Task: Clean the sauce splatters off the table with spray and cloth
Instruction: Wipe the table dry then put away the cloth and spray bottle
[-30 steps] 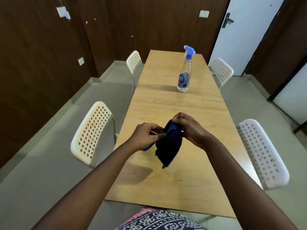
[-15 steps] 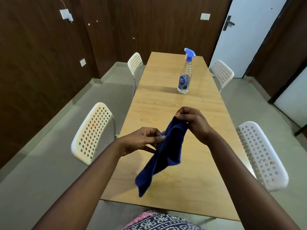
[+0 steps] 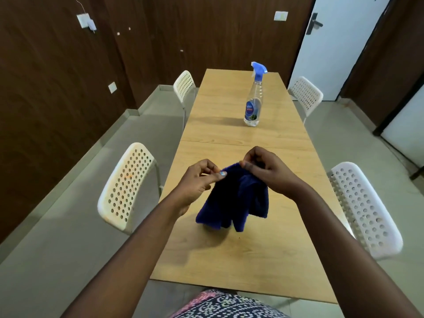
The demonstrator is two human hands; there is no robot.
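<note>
While held above the long light-wood desk (image 3: 241, 260), the dark blue soft cloth (image 3: 231, 200) hangs between both hands: left hand (image 3: 197, 182) and right hand (image 3: 266, 171) each pinch its upper edge. Beyond the right hand stands the clear plastic spray bottle with blue trigger (image 3: 253, 97), upright.

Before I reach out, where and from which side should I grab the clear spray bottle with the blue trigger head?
Grip the clear plastic spray bottle with the blue trigger head at its narrow neck just under the trigger, coming from the near side. It stands upright and alone on the long wooden table, nozzle pointing left, so the neck probably suits curled fingers best. Both hands now hold the dark blue cloth.
</note>
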